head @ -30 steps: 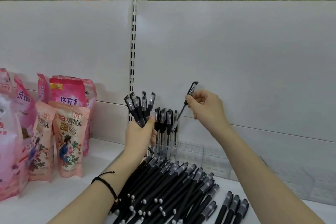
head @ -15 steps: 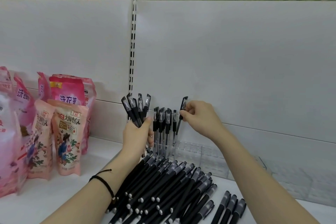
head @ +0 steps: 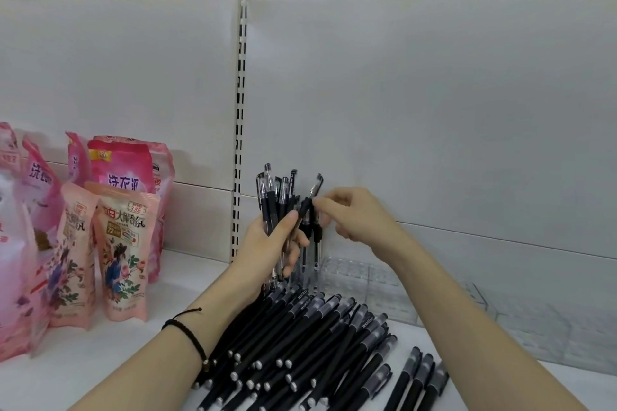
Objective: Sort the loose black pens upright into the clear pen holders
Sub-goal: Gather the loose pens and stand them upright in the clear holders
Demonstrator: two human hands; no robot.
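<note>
Head view: the left hand [head: 267,245] is gripping a bundle of pens [head: 272,197] upright, caps up. The right hand [head: 355,217] is pinching one tilted pen [head: 312,192] at the bundle's right edge. Just behind, a few pens are standing in the clear pen holders [head: 384,280]. A pile of loose black pens [head: 300,340] is lying on the white shelf [head: 117,354], with pink pouches [head: 122,243] standing to the left.
</note>
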